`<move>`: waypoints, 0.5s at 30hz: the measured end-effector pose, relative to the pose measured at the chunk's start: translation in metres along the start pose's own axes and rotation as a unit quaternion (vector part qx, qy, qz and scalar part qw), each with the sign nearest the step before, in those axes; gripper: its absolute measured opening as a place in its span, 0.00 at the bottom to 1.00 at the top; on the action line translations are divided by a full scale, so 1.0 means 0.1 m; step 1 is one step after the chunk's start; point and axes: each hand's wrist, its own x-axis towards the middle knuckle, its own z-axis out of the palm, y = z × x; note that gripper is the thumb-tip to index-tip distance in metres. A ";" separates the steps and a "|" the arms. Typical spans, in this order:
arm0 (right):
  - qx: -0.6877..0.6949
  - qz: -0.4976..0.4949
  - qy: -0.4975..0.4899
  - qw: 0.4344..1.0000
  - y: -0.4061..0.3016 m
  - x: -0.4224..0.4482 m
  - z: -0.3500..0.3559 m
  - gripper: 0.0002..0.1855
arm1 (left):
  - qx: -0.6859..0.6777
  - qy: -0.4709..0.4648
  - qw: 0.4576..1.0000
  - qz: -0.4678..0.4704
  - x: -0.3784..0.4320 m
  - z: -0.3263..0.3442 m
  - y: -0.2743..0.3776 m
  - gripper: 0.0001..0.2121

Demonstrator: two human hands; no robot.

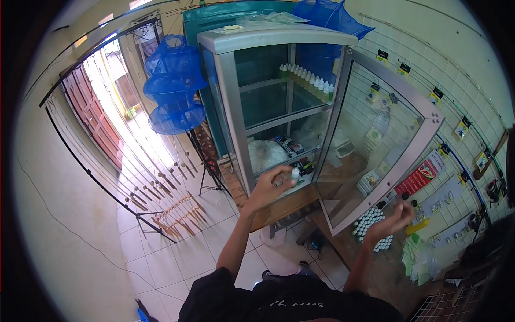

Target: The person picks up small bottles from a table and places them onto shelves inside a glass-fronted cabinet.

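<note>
My left hand (273, 186) is raised in front of the open display cabinet (234, 100), its fingers closed around a small white-capped bottle (295, 174). At the right, my right hand (390, 221) is lifted beside the open glass door, fingers curled; whether it holds anything cannot be told. On the upper glass shelf stands a slanting row of white-capped bottles of yellowish liquid (310, 82). Many more white-capped bottles (368, 225) are packed together on the table below my right hand. Lower in the cabinet lie a white plastic bag (265, 155) and dark packaged items (291, 145).
The cabinet's framed glass door (406, 147) swings out to the right, between my hands. A wooden table (277, 211) carries the cabinet. Blue mesh nets (175, 86) hang at left, above racked rods (161, 185). A wire grid (450, 80) with small packages covers the right wall.
</note>
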 end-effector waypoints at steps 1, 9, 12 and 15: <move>-0.029 -0.100 0.101 0.989 0.01 -0.03 0.04 0.11 | -0.011 -0.008 1.000 0.019 0.16 0.03 0.16 0.16; 0.034 -0.259 -0.227 0.938 0.14 0.19 0.99 0.11 | 0.087 0.029 0.991 0.099 1.68 -0.12 0.73 0.16; -0.011 -0.187 -0.319 0.929 0.20 0.41 1.19 0.13 | 0.106 0.063 0.987 0.105 2.25 -0.29 0.71 0.17; -0.014 -0.223 -0.371 0.902 0.25 0.49 1.39 0.14 | 0.113 0.104 0.981 0.120 2.68 -0.62 0.60 0.16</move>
